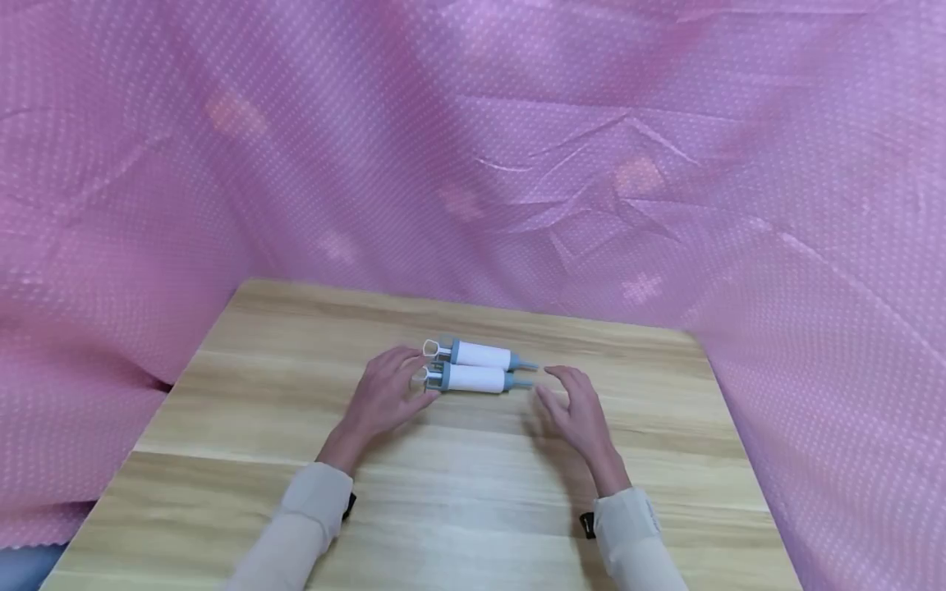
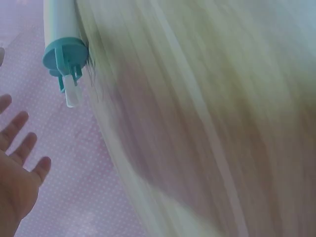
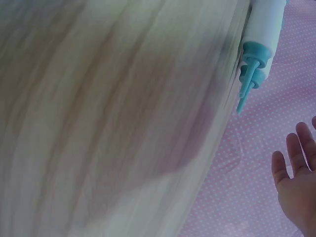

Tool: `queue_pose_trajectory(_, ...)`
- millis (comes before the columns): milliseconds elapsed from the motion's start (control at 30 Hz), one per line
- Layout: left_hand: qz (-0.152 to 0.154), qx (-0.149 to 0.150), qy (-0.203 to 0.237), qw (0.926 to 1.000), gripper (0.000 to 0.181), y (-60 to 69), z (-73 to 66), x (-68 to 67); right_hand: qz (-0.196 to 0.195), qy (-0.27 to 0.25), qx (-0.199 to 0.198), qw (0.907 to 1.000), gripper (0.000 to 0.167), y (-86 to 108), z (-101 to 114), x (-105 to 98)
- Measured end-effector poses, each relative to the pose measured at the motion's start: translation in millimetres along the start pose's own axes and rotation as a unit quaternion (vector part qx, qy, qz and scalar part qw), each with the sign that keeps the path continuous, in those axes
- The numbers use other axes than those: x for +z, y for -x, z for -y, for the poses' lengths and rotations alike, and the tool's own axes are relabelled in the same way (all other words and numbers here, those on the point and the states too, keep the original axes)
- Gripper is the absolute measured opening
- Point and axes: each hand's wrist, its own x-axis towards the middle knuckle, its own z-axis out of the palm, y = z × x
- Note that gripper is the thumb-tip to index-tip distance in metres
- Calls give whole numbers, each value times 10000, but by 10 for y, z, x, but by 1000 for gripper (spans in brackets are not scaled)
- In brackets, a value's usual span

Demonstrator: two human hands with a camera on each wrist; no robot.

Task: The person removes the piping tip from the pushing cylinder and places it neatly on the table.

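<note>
Two large syringe-like tubes lie side by side on the wooden table (image 1: 473, 476), a far one (image 1: 484, 355) and a near one (image 1: 475, 378). Each has a white barrel, grey-blue end caps, a thin nozzle pointing right and a plunger with a pale loop handle at the left. My left hand (image 1: 384, 392) is by the handles, fingers spread; whether it touches them is unclear. Its wrist view has the left hand (image 2: 19, 182) apart from one tube's plunger end (image 2: 66, 52). Beyond the nozzle tips is my right hand (image 1: 578, 410), its fingers loosely extended, holding nothing.
Pink dotted cloth (image 1: 473, 164) hangs behind the table and along both sides. Table surface stretches in front of the tubes and to their left and right. Dark straps (image 1: 588, 525) show at both wrists, by the pale sleeves.
</note>
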Motion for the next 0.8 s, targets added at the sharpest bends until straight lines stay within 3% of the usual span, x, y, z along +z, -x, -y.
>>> queue_pose_trajectory(500, 289, -462, 284, 9981, 58, -121, 39, 153, 586, -816, 447, 9939, 41, -161, -25, 304)
queue_pose_trajectory(667, 449, -741, 431, 9953, 59, -152, 53, 214, 742, -874, 701, 9909, 37, -190, -18, 365)
queue_pose_trajectory(800, 613, -748, 398, 9945, 60, -162, 74, 292, 888, -830, 908, 9884, 36, -218, -28, 408)
